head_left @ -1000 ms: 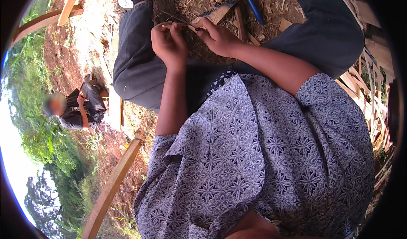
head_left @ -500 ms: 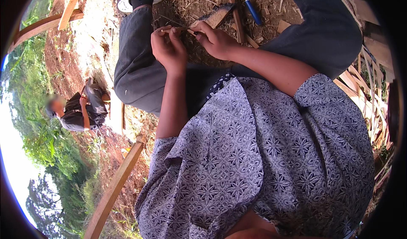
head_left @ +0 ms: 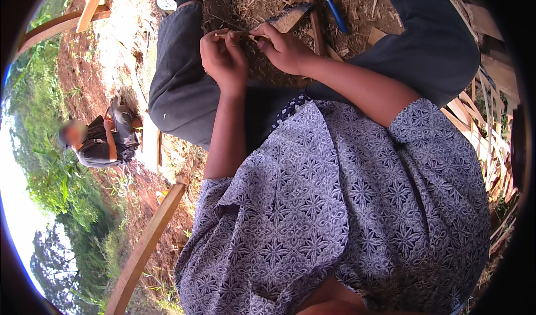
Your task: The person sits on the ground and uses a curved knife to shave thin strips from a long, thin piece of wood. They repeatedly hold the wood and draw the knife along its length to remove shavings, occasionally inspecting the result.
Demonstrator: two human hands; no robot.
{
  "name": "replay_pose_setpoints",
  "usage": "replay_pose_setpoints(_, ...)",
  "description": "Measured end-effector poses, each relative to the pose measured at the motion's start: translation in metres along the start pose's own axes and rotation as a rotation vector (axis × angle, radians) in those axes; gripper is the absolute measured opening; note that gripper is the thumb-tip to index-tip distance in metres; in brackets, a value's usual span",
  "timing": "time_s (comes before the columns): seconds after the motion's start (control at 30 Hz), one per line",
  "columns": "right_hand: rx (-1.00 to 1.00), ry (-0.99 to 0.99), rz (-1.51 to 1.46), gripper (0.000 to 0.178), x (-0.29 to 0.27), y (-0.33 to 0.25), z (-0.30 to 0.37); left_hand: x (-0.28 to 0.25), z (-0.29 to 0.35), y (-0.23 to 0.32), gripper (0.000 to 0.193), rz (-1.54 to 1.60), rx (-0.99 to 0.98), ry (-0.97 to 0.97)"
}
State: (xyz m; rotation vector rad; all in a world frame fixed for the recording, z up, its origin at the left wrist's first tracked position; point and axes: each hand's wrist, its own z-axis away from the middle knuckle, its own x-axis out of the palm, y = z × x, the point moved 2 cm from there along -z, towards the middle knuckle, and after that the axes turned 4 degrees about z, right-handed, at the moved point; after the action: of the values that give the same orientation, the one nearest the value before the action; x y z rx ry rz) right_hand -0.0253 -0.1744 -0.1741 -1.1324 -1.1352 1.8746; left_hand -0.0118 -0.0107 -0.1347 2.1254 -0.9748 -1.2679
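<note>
My left hand (head_left: 224, 63) is closed, its thumb and fingers pinching a thin wooden stick (head_left: 221, 35) whose pale end pokes out on the left. Close by on the right, my right hand (head_left: 283, 51) is closed too, thumb and forefinger pinched at the stick's other end. Whether a small blade or anything else also sits in those right fingers is hidden. Both hands hover above the ground between my bent legs. Just beyond them lies a dark-edged slab of wood (head_left: 291, 19).
A blue-handled tool (head_left: 336, 17) lies right of a narrow wooden bar (head_left: 316, 33). Shavings (head_left: 251, 2) cover the ground. Split strips (head_left: 486, 130) pile at far right. At left, another person (head_left: 109, 139) sits near wooden beams (head_left: 148, 248).
My right hand has tipped slightly, and the dark bit that showed at its fingertips is out of sight. Both hands stay close together at the stick.
</note>
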Motion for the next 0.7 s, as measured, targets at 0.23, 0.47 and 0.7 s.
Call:
replay_pose_setpoints(0.23,0.087,0.022,0.121,0.029,0.010,0.023,0.001,0.000,0.001,-0.010,0.010,0.031,-0.013,0.001)
replay_pose_setpoints(0.47,0.080,0.004,0.138,0.034,0.009,0.027,-0.001,0.003,0.002,-0.003,0.010,0.069,-0.027,0.019)
replay_pose_setpoints(0.7,0.129,-0.030,0.133,0.034,0.010,0.041,-0.007,-0.001,-0.002,0.005,0.007,0.000,0.033,0.023)
